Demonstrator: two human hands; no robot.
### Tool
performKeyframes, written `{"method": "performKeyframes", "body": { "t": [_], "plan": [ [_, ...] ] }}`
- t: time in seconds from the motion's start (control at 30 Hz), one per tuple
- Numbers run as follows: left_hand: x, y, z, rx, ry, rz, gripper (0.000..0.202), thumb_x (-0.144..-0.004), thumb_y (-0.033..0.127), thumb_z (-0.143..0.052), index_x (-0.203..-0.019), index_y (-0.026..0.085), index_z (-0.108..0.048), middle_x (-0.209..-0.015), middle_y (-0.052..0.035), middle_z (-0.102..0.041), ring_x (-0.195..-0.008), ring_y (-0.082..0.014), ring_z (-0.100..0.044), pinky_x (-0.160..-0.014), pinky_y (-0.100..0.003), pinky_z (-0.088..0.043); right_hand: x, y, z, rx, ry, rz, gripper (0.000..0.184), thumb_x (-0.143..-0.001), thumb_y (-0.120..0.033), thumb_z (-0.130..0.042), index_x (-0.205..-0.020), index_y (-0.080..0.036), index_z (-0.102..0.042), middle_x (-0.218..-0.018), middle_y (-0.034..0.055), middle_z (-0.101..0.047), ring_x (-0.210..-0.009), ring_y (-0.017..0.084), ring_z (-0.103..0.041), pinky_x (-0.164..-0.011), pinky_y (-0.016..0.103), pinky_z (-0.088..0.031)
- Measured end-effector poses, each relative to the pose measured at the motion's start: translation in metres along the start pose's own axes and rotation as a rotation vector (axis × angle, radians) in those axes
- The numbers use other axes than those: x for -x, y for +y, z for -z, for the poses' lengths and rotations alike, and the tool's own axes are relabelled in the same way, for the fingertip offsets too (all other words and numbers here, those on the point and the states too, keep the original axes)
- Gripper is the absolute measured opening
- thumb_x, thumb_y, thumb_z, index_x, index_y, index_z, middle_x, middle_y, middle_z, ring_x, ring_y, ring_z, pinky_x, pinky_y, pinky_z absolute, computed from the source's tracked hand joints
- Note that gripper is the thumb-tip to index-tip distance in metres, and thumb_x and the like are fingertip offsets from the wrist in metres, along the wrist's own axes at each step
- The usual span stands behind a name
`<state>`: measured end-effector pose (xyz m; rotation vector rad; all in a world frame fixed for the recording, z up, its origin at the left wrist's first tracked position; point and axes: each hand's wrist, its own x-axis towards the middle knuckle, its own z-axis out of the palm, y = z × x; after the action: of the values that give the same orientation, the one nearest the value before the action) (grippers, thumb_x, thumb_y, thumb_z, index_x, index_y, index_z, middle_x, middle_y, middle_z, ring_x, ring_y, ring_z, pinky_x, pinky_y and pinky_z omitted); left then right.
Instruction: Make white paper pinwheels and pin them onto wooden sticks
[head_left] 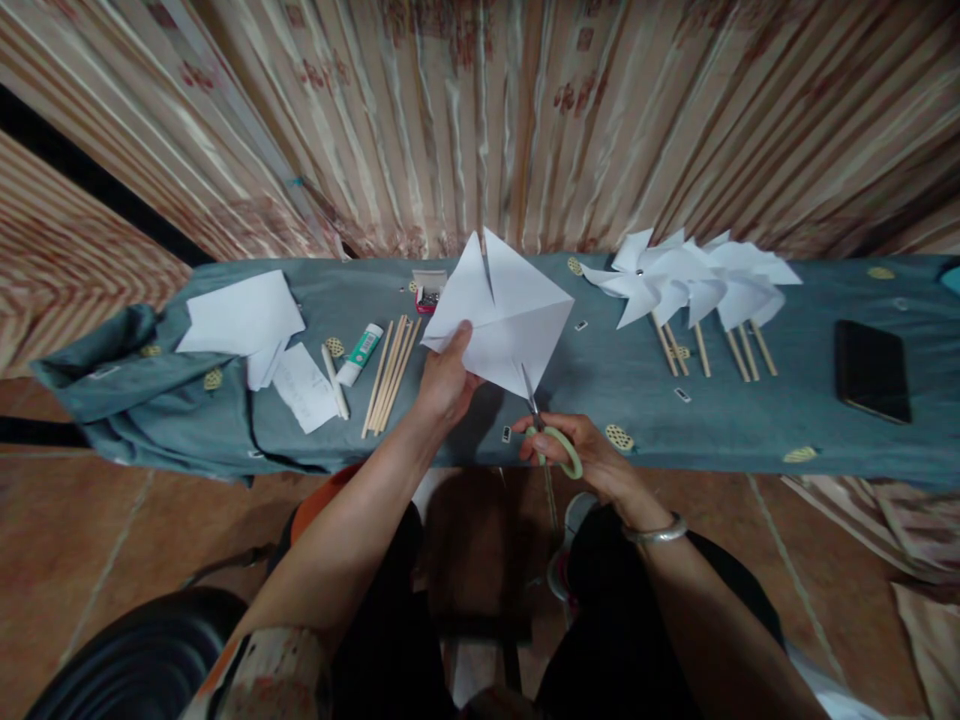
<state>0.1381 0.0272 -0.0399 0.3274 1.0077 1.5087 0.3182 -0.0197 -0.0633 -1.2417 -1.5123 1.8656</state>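
Note:
A square of white paper (pixel 521 315) is held up over the table, turned like a diamond and creased across its middle. One slit runs in from its top corner. My left hand (pixel 448 380) pinches it at the left corner, thumb on top. In my right hand (pixel 574 450) is a pair of scissors (pixel 564 455) with pale green handles, fingers through the loops. The blades reach the paper's bottom corner. Left of the paper lie several wooden sticks (pixel 391 375), a green and white glue stick (pixel 360 354) and a small red box (pixel 428 299) of tiny pieces, partly hidden.
Several white paper pinwheels (pixel 690 275) on sticks lie to the right, with a black phone (pixel 872 370) beyond them. More white paper (pixel 244 312), a written-on slip (pixel 306 388) and a white pen (pixel 335 382) are at the left. A patterned curtain (pixel 525 120) hangs behind the cloth-covered table (pixel 787 420).

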Motion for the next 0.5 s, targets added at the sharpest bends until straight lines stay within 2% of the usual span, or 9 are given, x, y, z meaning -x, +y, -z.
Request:
{"method": "performKeyframes", "body": {
  "t": [0.13,0.37,0.5],
  "plan": [
    [-0.0014,-0.0009,0.0010,0.008,-0.001,-0.010,0.027,-0.091,0.018,-0.056,-0.117,0.017,-0.064,-0.107,-0.0076,-0.074,-0.095,-0.0195,-0.071,-0.090,-0.035,-0.056,-0.0008,0.0041,0.0001,-0.019,0.006,0.008,0.054,-0.068,-0.062,-0.073,-0.097,-0.016,-0.070,-0.076,0.0038,-0.069,-0.066,0.014,-0.060,-0.059,0.025,-0.046],
    [-0.0032,-0.0012,0.0018,0.003,0.014,-0.005,0.026,-0.088,0.020,-0.061,-0.114,0.018,-0.064,-0.109,-0.0079,-0.074,-0.100,-0.0217,-0.070,-0.090,-0.036,-0.057,-0.0011,0.0028,-0.0004,-0.020,-0.001,0.015,0.051,-0.068,-0.061,-0.073,-0.095,-0.017,-0.071,-0.075,0.0032,-0.068,-0.065,0.014,-0.059,-0.058,0.025,-0.045],
    [-0.0016,-0.0002,0.0006,-0.003,0.012,-0.005,0.025,-0.091,0.019,-0.056,-0.114,0.017,-0.064,-0.106,-0.0075,-0.074,-0.097,-0.0208,-0.071,-0.088,-0.036,-0.057,-0.0013,0.0011,-0.0003,-0.030,-0.011,0.022,0.052,-0.067,-0.062,-0.073,-0.093,-0.017,-0.071,-0.074,0.0033,-0.067,-0.065,0.014,-0.060,-0.059,0.026,-0.047]
  ]
}}
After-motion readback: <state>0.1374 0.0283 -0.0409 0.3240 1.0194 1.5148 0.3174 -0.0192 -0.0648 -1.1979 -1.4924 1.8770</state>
